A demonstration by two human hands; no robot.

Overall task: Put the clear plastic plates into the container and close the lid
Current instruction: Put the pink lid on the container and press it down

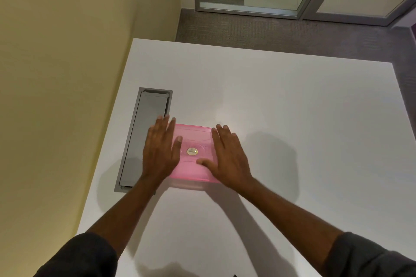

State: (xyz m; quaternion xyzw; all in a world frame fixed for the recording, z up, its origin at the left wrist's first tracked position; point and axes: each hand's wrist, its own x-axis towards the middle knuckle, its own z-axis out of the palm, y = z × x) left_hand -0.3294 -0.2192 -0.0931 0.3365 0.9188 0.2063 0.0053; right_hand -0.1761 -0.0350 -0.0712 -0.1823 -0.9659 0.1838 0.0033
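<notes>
A pink translucent lid point(193, 141) with a small gold sticker lies flat on top of the container point(186, 185), whose clear lower edge shows just below the lid. My left hand point(161, 149) lies flat on the lid's left side with its fingers spread. My right hand point(227, 157) lies flat on the lid's right side, thumb pointing toward the sticker. Neither hand grips anything. No clear plastic plates can be seen; the pink lid hides the inside of the container.
The container stands on a white table point(281, 119). A grey recessed cable hatch point(141, 137) sits in the tabletop just left of my left hand. A yellow wall runs along the table's left side. Carpet and glass door frames lie beyond the far edge.
</notes>
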